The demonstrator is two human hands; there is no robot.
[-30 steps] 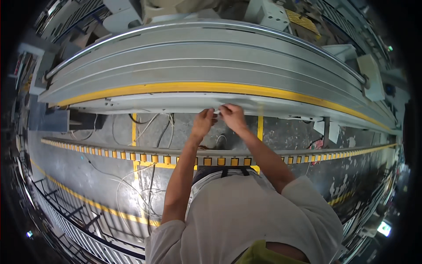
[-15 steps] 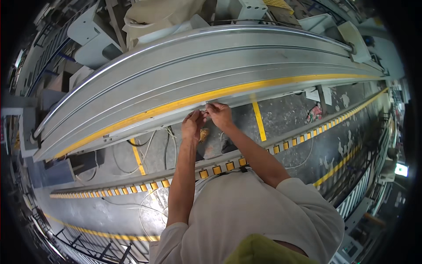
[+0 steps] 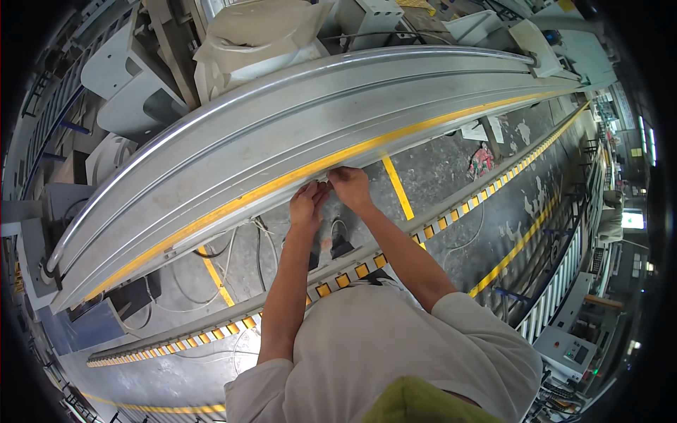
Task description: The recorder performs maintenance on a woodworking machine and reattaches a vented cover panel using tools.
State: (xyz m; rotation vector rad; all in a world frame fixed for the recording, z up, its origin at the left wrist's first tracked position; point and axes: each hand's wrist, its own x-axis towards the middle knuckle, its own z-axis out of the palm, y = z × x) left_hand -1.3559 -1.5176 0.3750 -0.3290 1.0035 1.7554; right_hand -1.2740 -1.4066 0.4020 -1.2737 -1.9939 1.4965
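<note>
My left hand and my right hand meet at the lower edge of a long grey metal beam. The fingers of both are bent and pinched together, with the fingertips almost touching each other. Whatever lies between them is too small and too hidden to name. Just beyond the fingertips runs a yellow stripe along the beam. The right fingertips are close against the pale edge under that stripe; whether they touch it I cannot tell.
A bright metal rail follows the beam's far side. Between me and the beam, a low rail with yellow blocks crosses at waist height. Loose cables hang at the left. A beige-covered bulk stands behind, a control box at the right.
The whole view has turned and shifted a little, so the beam slants more. Both hands stay together at the beam's edge, the right fingers slightly more bent over. A shoe now shows below them.
</note>
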